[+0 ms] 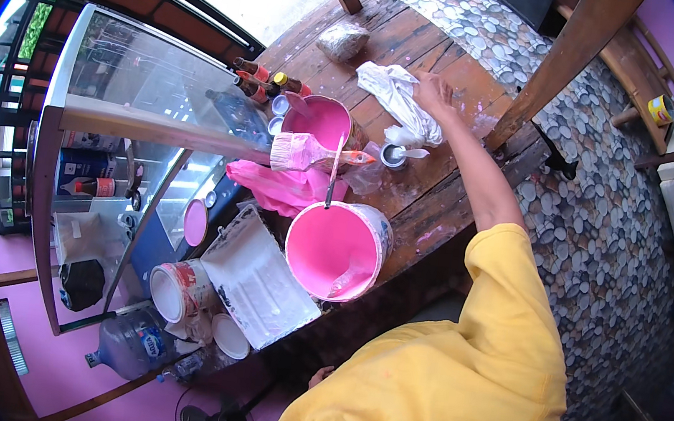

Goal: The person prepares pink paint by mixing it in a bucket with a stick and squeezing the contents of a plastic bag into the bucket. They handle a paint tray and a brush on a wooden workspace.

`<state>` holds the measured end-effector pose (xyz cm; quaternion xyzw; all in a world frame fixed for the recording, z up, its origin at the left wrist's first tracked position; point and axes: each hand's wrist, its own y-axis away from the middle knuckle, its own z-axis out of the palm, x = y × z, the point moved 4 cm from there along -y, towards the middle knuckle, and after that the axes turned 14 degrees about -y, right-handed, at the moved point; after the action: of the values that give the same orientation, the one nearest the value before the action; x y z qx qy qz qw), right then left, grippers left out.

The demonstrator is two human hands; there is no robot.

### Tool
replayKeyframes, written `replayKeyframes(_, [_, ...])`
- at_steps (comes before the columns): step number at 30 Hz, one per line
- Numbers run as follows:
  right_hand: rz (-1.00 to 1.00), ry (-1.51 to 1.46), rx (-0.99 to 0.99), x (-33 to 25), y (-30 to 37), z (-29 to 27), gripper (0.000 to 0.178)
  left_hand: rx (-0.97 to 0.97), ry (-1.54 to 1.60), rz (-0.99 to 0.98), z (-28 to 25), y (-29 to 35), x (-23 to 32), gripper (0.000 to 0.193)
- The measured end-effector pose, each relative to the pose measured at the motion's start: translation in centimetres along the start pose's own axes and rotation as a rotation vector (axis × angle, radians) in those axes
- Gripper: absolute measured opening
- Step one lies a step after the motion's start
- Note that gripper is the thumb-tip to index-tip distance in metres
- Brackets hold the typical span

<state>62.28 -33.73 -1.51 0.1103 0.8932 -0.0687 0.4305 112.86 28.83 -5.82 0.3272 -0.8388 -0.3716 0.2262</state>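
Observation:
My right arm reaches across the wooden table, and my right hand (434, 94) is closed on the edge of a crumpled white cloth (401, 101). Near the cloth stands a small container (393, 157) with a spoon across its top. A bucket of pink paint (334, 248) sits at the near side, with a thin stick against its far rim. Behind it is a second pink-paint bucket (327, 121), and a wide paint-covered brush (310, 154) lies in front of that one. Only a bit of my left hand (321, 376) shows, low beside my body; its fingers are mostly hidden.
A pink plastic bag (281, 189) lies between the buckets. Left of them are a white paint tray (257, 276), a paint-smeared can (178, 292) and a glass cabinet (152, 70). Several bottles (256, 83) and a filled clear bag (343, 41) stand farther back. A wooden post (569, 66) rises at right.

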Motion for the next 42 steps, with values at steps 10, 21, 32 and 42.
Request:
replayKeyframes(10, [-0.271,-0.471,0.196,-5.8,7.1,-13.1,0.023,-0.259,-0.055,0.354,-8.8,4.4,16.4,0.032])
replayKeyframes(21, [-0.043,-1.220,-0.334,-12.2,19.8,-22.1,0.029,-0.259,0.333,1.248,-19.9,15.0,40.5,0.051])
replayKeyframes(32, [0.115,-1.370,-0.500,-16.0,30.1,-16.2,0.030,-0.764,0.706,1.145,-11.0,16.7,41.2,0.087])
replayKeyframes(42, [-0.076,-0.980,-0.837,-21.4,32.5,-10.0,0.034,-0.278,0.965,1.016,-13.3,15.3,30.6,0.081])
